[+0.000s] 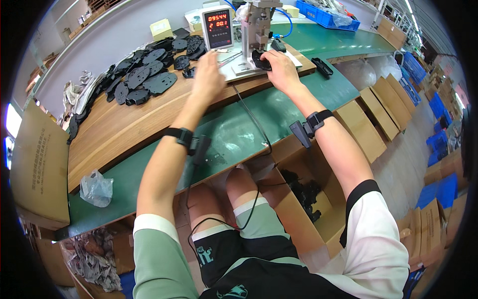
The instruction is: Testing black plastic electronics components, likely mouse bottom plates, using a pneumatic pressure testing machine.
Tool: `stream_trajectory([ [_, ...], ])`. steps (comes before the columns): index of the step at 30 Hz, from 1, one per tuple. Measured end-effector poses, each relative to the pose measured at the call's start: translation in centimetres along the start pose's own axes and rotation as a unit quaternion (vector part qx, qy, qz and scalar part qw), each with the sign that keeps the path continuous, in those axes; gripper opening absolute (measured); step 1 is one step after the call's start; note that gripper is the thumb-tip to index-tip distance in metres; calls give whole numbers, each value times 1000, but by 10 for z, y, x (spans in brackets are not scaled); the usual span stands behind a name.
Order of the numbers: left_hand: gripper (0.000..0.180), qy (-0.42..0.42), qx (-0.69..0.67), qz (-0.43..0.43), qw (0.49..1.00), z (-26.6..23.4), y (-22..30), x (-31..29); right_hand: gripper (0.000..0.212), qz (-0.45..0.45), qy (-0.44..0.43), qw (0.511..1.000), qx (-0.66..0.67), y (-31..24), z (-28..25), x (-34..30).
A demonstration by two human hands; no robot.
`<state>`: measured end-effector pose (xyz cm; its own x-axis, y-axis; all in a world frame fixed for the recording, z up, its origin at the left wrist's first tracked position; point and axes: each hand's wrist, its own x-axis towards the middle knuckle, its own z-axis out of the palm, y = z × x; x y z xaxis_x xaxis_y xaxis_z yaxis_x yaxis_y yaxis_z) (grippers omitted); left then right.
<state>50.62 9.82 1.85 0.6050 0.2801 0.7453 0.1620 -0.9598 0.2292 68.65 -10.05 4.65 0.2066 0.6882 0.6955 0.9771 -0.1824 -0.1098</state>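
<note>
At the bench-top press, my right hand has its fingers closed on the edge of a black plastic part. The part sits beneath the press head, over the white base plate. To the left, my left hand is raised near the plate's left edge, its fingers smeared by motion, so whether they hold anything cannot be told. Beside it lies a heap of flat black plastic parts on the wooden board. A thin tool rests on the plate near my left hand.
A counter with red digits stands behind the plate. Another black piece lies right of the board. A cable hangs over the green bench edge. An open carton holds black parts below. A clear plastic bag lies front left.
</note>
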Motion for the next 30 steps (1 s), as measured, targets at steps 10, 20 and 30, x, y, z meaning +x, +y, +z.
stream_trajectory([
  [10,36,-101,64,-29,992,-72,-4,-82,37,5,6,1000,22,4,-6,2],
  [20,48,-108,-45,36,992,-85,-10,-91,39,4,-19,1000,16,-3,-5,7],
  [30,44,-69,-22,-22,997,-95,12,-82,41,18,-45,999,20,5,-3,6],
])
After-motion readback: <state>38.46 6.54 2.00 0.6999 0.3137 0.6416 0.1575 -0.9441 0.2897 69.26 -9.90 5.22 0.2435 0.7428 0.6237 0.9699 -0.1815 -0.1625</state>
